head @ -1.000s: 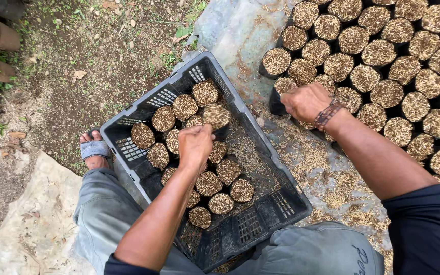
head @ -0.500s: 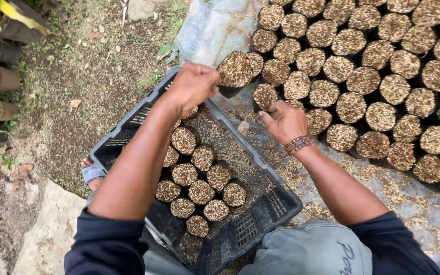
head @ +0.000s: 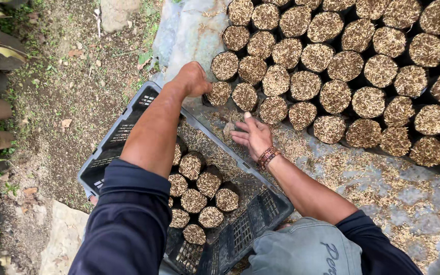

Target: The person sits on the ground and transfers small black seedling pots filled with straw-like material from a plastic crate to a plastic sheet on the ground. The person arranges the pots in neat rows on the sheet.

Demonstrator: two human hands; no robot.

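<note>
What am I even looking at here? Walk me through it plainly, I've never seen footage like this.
This is one picture from a camera worn on a person's head, looking down at their own two bare hands; the grey-clad knee at the bottom is theirs too. The left hand reaches out and grips a small black planting bag filled with husk-topped soil, at the edge of a big block of such bags standing on a plastic ground sheet. The right hand, with a bead bracelet on the wrist, hovers open and empty over the sheet. Beneath the arms sits a dark grey plastic crate holding more of the same bags. Loose husk is scattered about.
</note>
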